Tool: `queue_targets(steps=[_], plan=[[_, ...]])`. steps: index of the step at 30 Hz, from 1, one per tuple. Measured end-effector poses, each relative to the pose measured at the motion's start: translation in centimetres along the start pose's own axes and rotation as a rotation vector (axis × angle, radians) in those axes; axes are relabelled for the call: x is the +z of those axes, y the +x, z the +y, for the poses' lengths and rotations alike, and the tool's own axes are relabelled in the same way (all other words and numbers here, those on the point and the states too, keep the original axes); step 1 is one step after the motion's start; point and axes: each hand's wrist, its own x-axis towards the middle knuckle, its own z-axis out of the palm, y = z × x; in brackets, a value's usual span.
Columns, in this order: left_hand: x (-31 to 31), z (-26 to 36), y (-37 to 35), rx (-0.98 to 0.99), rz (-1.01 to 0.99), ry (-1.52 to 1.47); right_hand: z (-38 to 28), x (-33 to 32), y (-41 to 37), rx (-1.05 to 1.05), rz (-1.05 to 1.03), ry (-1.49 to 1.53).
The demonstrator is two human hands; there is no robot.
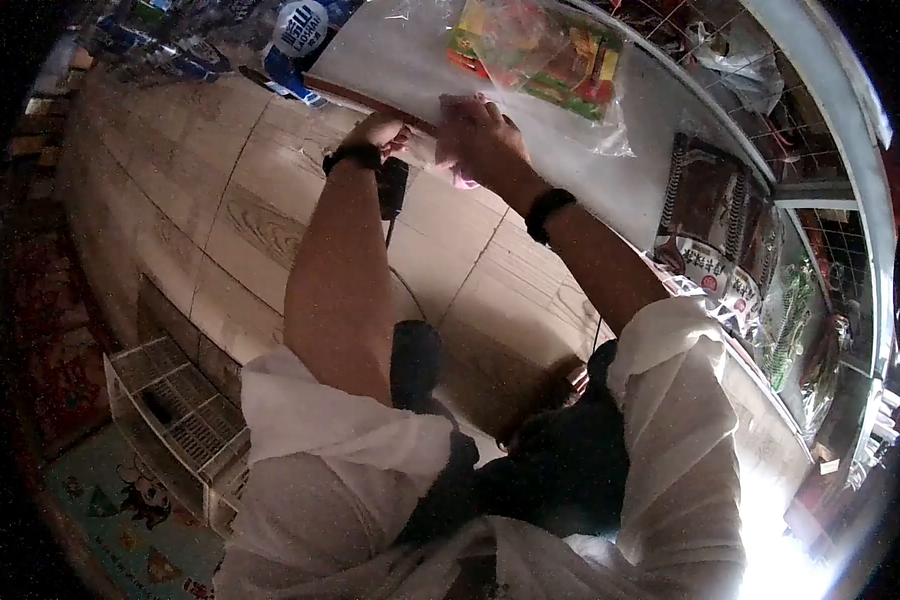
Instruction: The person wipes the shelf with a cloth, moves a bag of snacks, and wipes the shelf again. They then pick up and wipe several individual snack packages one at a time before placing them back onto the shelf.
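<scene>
My right hand (500,140) is closed on a pink cloth (457,130), pressing it against the front edge of a pale shelf board (580,165). Just left of it, my left hand (378,133) is at the same edge with its fingers curled in. What those fingers hold, if anything, is hidden. Below the left wrist hangs a small dark box-shaped object (394,188) with a thin cable running down from it. Farther back on the board lie colourful red, yellow and green packets (540,55) in clear plastic.
Blue-and-white wrapped bottles (298,35) stand at the upper left. Spiral-bound dark packs (705,195) lie on the shelf to the right, beside a metal wire rack (820,190). A white wire basket (175,410) is on the wood-look floor (180,190) at lower left.
</scene>
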Motion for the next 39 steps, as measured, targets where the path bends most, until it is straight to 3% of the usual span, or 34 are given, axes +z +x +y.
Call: queue_targets(steps=[4,9,13,15,17,20,22,25,27,29,30,36,39], plan=[[10.4,6.9,-7.1,-0.035,0.421,0.090,0.3,-0.3,0.2,-0.027,-0.021,0.031],[12.3,8.2,-9.0,0.009,0.637,-0.264,0.3,0.0,0.2,-0.036,-0.002,-0.001],[8.4,6.7,-7.3,-0.211,0.604,-0.173,-0.5,-0.4,0.1,0.052,0.023,0.085],[8.1,5.5,-7.9,-0.071,0.734,-0.570,-0.8,-0.6,0.3,0.083,-0.011,0.030],[3.5,2.8,-6.0,-0.078,0.601,-0.596,-0.5,0.6,0.4,0.053,0.024,0.014],[3.0,2.6,-6.6,0.036,0.508,-0.558,-0.5,2.1,0.9,0.028,0.097,0.002],[6.1,4.9,-7.9,0.188,0.733,-0.668,-0.4,3.3,1.5,0.027,0.143,0.005],[8.1,7.4,-8.7,0.232,0.743,-0.490,-0.7,4.4,3.2,-0.038,0.189,-0.007],[9.2,8.6,-9.1,0.217,0.805,-0.469,-1.6,4.1,4.3,0.116,-0.030,-0.037],[8.3,8.2,-7.9,0.281,0.784,-0.449,-2.0,3.6,4.8,0.110,-0.054,-0.032],[10.7,9.8,-10.6,0.308,0.818,-0.396,-2.0,3.4,4.9,0.113,-0.093,-0.040],[7.2,7.4,-6.9,0.516,0.887,-0.459,-1.0,3.3,3.4,-0.032,0.044,-0.040],[4.7,6.2,-5.0,0.460,0.916,-0.457,-0.7,3.3,3.1,-0.046,0.056,-0.053]])
